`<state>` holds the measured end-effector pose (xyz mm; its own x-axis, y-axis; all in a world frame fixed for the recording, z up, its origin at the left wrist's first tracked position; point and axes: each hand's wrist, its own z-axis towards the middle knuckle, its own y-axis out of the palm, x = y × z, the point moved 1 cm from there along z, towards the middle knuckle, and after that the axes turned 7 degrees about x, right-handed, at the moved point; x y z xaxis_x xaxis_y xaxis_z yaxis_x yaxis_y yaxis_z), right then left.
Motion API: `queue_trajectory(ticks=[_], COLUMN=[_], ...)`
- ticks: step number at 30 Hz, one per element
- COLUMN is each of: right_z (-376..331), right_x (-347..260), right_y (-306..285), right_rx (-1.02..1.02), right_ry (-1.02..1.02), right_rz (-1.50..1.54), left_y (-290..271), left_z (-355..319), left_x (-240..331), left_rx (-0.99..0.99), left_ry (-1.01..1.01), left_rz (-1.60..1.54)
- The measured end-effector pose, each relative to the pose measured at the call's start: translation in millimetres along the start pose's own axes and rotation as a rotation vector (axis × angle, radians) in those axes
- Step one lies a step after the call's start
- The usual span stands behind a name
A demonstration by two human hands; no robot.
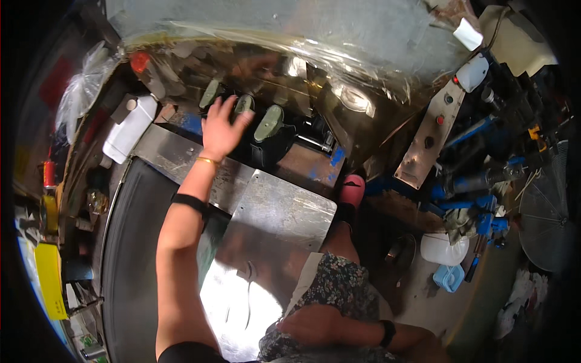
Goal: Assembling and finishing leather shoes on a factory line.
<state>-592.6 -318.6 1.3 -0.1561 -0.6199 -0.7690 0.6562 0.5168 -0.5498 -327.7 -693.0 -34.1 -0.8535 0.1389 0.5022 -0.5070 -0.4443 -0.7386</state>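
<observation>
My left hand reaches forward with its fingers spread, over the middle one of three olive-green, sole-shaped pieces. Whether the fingertips touch that piece I cannot tell. Another green piece lies to its left, and a larger one sits on a black, shoe-like form to the right. My right hand rests in shadow on the flowered cloth over my lap; its fingers are hard to make out.
A bare metal plate lies before me, beside a dark belt-like surface. Far left stands a white jug. A panel with buttons rises at the right, near blue-and-black hoses and fittings. Plastic-covered machinery fills the back.
</observation>
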Motion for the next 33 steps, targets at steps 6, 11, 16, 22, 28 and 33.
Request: queue_trajectory(ticks=[6,11,16,22,28,33], right_z=[22.7,25.2,19.6,15.5,0.2,-5.5], right_x=[-23.1,-26.5,-28.0,-18.8,-19.4,-32.2], right_y=[-18.0,-14.0,-16.5,0.7,-1.4,-5.6], right_rx=[0.207,0.194,0.215,0.357,0.444,0.442], right_ry=[-0.091,-0.034,0.013,-0.111,-0.101,-0.071], right_rz=[-0.048,-0.037,-0.093,-0.076,-0.130,-0.096], left_y=[-2.7,28.8,69.8,2.5,-138.9,-199.7], left_z=[-29.3,7.1,39.0,-4.1,-195.6,-336.2], left_x=[80.7,46.2,68.3,46.3,138.8,223.0], left_rx=[-0.393,-0.338,-0.325,-0.380,-0.575,-0.407], left_ry=[0.184,-0.011,-0.142,0.177,-0.027,0.222], left_rz=[0.537,0.628,0.751,0.411,-0.470,-0.484])
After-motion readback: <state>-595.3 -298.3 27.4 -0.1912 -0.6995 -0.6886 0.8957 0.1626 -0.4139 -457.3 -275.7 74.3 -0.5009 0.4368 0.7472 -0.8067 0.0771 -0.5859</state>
